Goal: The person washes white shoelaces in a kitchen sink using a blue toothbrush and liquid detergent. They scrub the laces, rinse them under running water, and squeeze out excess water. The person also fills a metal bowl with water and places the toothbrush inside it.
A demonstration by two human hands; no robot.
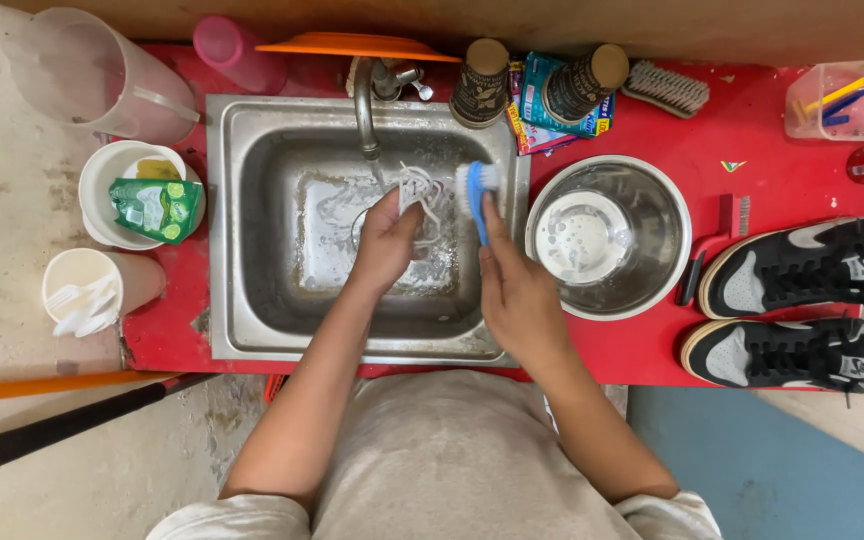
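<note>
My left hand [384, 243] pinches the white shoelaces [420, 192] over the sink [252, 330], under the tap [365, 110] (so water reaches them); my right hand [517, 290] clenches the blue brush [474, 195], bristles just beside them.

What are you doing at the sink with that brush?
A person stands at a steel sink set in a red counter. The left hand holds a bunch of white shoelaces under the tap, and the right hand holds a blue-handled brush against them. A metal bowl of cloudy, soapy-looking water sits just right of the sink, and a pair of black and grey sneakers lies on the counter's right end.
</note>
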